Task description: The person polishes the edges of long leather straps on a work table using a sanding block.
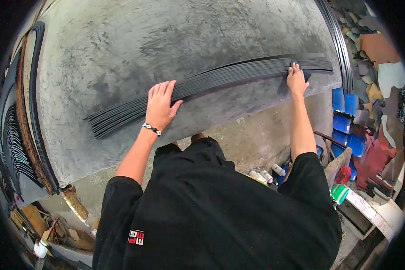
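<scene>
While we lean over the grey desk [121, 45], our left hand [159, 105] lies flat, fingers spread, on a bundle of long black rubber strips [220, 80]; our right hand [297, 81] presses open-palmed near its far end, seemingly keeping the strips aligned

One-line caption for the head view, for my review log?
Both hands, left hand and right hand, press flat on a bundle of long black strips lying across a grey table.

strips [220, 81] on table [121, 45], near edge
</scene>
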`<state>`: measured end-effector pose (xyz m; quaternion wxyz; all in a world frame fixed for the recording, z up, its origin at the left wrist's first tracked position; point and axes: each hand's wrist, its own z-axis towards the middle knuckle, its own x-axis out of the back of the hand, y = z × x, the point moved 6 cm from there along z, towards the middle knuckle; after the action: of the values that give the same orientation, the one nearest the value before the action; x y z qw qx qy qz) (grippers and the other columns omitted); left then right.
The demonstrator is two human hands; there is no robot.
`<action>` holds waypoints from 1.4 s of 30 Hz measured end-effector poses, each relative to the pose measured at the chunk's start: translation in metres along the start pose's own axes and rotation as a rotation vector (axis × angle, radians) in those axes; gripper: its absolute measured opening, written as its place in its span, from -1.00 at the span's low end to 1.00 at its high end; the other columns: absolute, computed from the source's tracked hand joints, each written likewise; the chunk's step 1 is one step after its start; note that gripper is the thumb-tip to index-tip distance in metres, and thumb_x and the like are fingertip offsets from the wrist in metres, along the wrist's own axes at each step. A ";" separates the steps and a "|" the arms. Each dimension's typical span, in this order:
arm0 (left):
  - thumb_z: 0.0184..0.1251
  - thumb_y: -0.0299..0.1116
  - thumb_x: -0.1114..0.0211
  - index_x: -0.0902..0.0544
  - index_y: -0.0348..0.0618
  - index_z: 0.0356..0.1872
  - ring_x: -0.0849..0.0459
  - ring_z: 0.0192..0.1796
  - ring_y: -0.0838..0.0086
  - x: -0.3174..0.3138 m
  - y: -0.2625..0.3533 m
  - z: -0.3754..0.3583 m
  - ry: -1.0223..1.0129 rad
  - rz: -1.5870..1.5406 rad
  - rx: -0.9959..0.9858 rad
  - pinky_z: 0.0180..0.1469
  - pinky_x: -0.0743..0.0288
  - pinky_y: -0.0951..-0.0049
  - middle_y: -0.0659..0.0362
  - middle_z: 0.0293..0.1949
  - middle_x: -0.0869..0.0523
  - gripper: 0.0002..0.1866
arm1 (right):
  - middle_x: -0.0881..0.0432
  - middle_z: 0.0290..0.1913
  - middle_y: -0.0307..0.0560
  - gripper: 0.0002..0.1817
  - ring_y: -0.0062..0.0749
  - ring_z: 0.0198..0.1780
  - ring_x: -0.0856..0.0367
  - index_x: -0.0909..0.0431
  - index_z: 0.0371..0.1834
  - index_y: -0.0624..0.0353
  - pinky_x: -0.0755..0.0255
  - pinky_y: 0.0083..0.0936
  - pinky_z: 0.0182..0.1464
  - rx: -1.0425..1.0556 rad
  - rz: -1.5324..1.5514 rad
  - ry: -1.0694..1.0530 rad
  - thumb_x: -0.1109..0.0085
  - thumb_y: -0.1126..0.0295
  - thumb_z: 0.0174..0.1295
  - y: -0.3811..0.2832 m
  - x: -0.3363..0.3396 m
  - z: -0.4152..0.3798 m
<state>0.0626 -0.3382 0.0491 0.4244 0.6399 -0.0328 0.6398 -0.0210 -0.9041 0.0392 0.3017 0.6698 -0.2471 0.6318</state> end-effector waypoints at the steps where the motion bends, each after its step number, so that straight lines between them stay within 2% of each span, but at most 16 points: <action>1: 0.27 -0.25 -0.63 -0.54 -0.21 0.51 -0.56 0.40 0.02 -0.003 0.003 -0.002 0.013 0.022 -0.013 0.52 -0.39 -0.01 -0.01 0.31 -0.64 -0.22 | -0.34 0.79 -0.34 -0.42 -0.17 0.78 -0.27 -0.40 0.75 -0.24 -0.06 0.71 0.59 0.000 -0.005 0.008 0.15 -0.04 0.77 -0.001 0.000 -0.002; 7: 0.34 -0.14 -0.57 -0.45 -0.20 0.62 -0.55 0.43 0.15 -0.018 0.015 -0.027 0.010 0.270 -0.069 0.57 -0.38 0.05 0.07 0.39 -0.59 -0.13 | -0.38 0.78 -0.31 -0.44 -0.11 0.77 -0.29 -0.40 0.75 -0.29 -0.16 0.59 0.51 0.116 0.025 0.235 0.14 -0.01 0.78 -0.051 0.000 -0.067; 9: 0.34 -0.14 -0.57 -0.44 -0.21 0.63 -0.55 0.43 0.15 -0.018 0.015 -0.026 0.005 0.286 -0.080 0.57 -0.37 0.05 0.06 0.39 -0.59 -0.13 | -0.45 0.72 -0.24 -0.49 -0.10 0.76 -0.27 -0.52 0.64 -0.22 -0.23 0.50 0.43 0.323 0.081 0.300 0.03 0.04 0.71 -0.136 0.018 -0.141; 10: 0.34 -0.14 -0.57 -0.44 -0.21 0.63 -0.55 0.43 0.15 -0.017 0.014 -0.026 -0.005 0.281 -0.076 0.57 -0.37 0.05 0.06 0.39 -0.59 -0.12 | -0.53 0.65 -0.16 -0.49 -0.10 0.75 -0.28 -0.59 0.54 -0.14 -0.24 0.36 0.38 0.485 0.084 0.384 -0.14 0.08 0.59 -0.186 0.029 -0.187; 12: 0.33 -0.13 -0.58 -0.43 -0.21 0.64 -0.55 0.42 0.15 -0.016 0.013 -0.025 -0.030 0.264 -0.079 0.57 -0.36 0.06 0.05 0.38 -0.59 -0.11 | -0.58 0.57 -0.10 -0.46 -0.06 0.71 -0.33 -0.66 0.44 -0.08 -0.24 0.26 0.40 0.680 0.283 0.178 -0.35 0.14 0.40 -0.266 0.062 -0.267; 14: 0.32 -0.13 -0.58 -0.42 -0.22 0.64 -0.55 0.41 0.15 -0.013 0.015 -0.023 -0.045 0.282 -0.059 0.57 -0.36 0.06 0.04 0.37 -0.59 -0.10 | -0.58 0.56 -0.12 -0.46 -0.08 0.69 -0.37 -0.63 0.45 -0.08 -0.22 0.29 0.46 0.870 0.352 0.186 -0.33 0.15 0.41 -0.295 0.048 -0.321; 17: 0.39 -0.04 -0.54 -0.40 -0.22 0.66 -0.54 0.41 0.13 -0.015 0.019 -0.018 -0.043 0.271 -0.026 0.54 -0.34 0.01 0.02 0.37 -0.58 -0.09 | -0.59 0.58 -0.14 -0.47 -0.10 0.66 -0.42 -0.62 0.48 -0.07 -0.25 0.35 0.46 0.841 0.271 0.183 -0.30 0.15 0.45 -0.255 0.051 -0.267; 19: 0.45 0.01 -0.50 -0.38 -0.23 0.67 -0.53 0.42 0.08 -0.014 0.023 -0.016 -0.024 0.221 0.008 0.52 -0.32 -0.01 -0.01 0.39 -0.57 -0.10 | -0.60 0.58 -0.18 -0.50 -0.10 0.65 -0.46 -0.62 0.50 -0.08 -0.27 0.39 0.47 0.617 0.098 0.222 -0.25 0.16 0.54 -0.208 0.053 -0.205; 20: 0.47 0.14 -0.47 -0.42 -0.13 0.66 -0.54 0.35 0.08 -0.013 0.029 -0.011 -0.021 0.247 0.020 0.46 -0.34 -0.03 -0.01 0.32 -0.58 -0.12 | -0.60 0.59 -0.20 -0.52 -0.10 0.65 -0.45 -0.61 0.52 -0.10 -0.28 0.40 0.47 0.526 0.071 0.269 -0.22 0.17 0.58 -0.181 0.044 -0.174; 24: 0.41 0.15 -0.51 -0.53 0.08 0.56 -0.55 0.23 0.12 -0.026 0.031 0.004 0.010 0.334 0.056 0.37 -0.37 -0.01 0.05 0.16 -0.58 -0.22 | -0.57 0.64 -0.22 -0.55 -0.08 0.67 -0.43 -0.61 0.55 -0.12 -0.29 0.43 0.46 0.405 0.085 0.330 -0.16 0.18 0.66 -0.149 0.044 -0.125; 28: 0.39 0.09 -0.55 -0.51 0.05 0.57 -0.54 0.30 0.14 -0.026 0.026 0.011 -0.048 0.247 0.105 0.39 -0.37 -0.01 0.09 0.24 -0.59 -0.21 | -0.56 0.65 -0.22 -0.54 -0.08 0.68 -0.42 -0.61 0.56 -0.13 -0.26 0.36 0.46 0.503 0.200 0.389 -0.18 0.19 0.66 -0.188 0.074 -0.172; 32: 0.41 0.07 -0.54 -0.48 -0.03 0.59 -0.53 0.37 0.17 -0.033 0.028 0.010 0.024 0.343 0.031 0.41 -0.37 -0.03 0.10 0.33 -0.58 -0.18 | -0.58 0.61 -0.17 -0.48 -0.06 0.69 -0.40 -0.63 0.51 -0.09 -0.28 0.21 0.45 0.796 0.383 0.190 -0.31 0.23 0.48 -0.263 0.057 -0.277; 35: 0.41 0.07 -0.53 -0.46 -0.06 0.61 -0.53 0.39 0.18 -0.035 0.025 0.007 -0.024 0.352 0.031 0.41 -0.37 -0.04 0.11 0.36 -0.57 -0.16 | -0.60 0.60 -0.20 -0.45 -0.13 0.67 -0.42 -0.65 0.48 -0.09 -0.31 0.15 0.40 0.862 0.226 0.237 -0.33 0.25 0.41 -0.254 0.046 -0.274; 38: 0.40 0.07 -0.54 -0.47 -0.05 0.62 -0.55 0.35 0.19 -0.031 0.025 0.011 -0.007 0.315 0.042 0.38 -0.40 0.00 0.14 0.33 -0.59 -0.15 | -0.64 0.53 -0.20 -0.49 -0.17 0.59 -0.48 -0.65 0.43 -0.10 -0.39 0.19 0.20 0.555 0.088 0.270 -0.30 0.33 0.39 -0.189 0.050 -0.187; 40: 0.40 0.07 -0.54 -0.49 -0.02 0.60 -0.56 0.32 0.21 -0.031 0.024 0.012 0.007 0.269 0.022 0.37 -0.42 0.04 0.15 0.28 -0.61 -0.17 | -0.56 0.64 -0.22 -0.47 -0.17 0.63 -0.45 -0.62 0.54 -0.12 -0.37 0.30 0.30 0.334 -0.034 0.342 -0.17 0.25 0.51 -0.128 0.033 -0.138; 42: 0.38 0.07 -0.55 -0.52 0.00 0.59 -0.58 0.30 0.22 -0.027 0.021 0.008 0.036 0.231 0.020 0.36 -0.43 0.07 0.17 0.24 -0.63 -0.18 | -0.56 0.64 -0.13 -0.48 -0.05 0.67 -0.42 -0.64 0.53 -0.13 -0.33 0.32 0.34 0.215 0.078 0.202 -0.14 0.21 0.53 -0.136 0.025 -0.144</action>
<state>0.0518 -0.3700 0.0386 0.3419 0.6246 -0.0922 0.6961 -0.0227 -0.7054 0.0548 0.2269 0.6211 -0.1724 0.7301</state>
